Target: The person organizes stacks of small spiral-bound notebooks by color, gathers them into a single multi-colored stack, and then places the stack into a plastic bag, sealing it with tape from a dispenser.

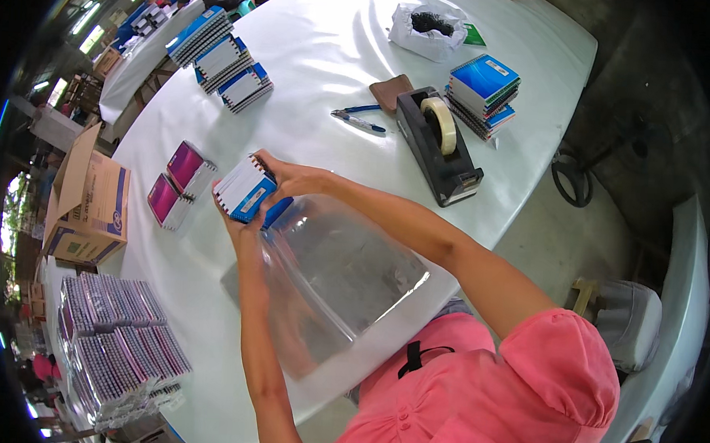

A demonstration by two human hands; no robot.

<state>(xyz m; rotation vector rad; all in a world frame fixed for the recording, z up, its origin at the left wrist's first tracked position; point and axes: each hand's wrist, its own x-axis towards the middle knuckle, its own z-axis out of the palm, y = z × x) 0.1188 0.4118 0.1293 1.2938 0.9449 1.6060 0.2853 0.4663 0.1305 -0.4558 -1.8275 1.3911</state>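
Stack of blue spiral notebooks (245, 188) held above the table's (330, 54) near edge, at the mouth of a clear plastic bag (340, 280). Left hand (240, 220) grips stack from below, right hand (287, 177) clasps its top. Tape dispenser (439, 146) toward the right edge; two pens (358, 117) beside it.

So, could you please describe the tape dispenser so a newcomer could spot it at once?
Start at the white table and look right of the two pens. The tape dispenser lies there beside a stack of blue notebooks. It is the only long black block, carrying a pale tape roll.
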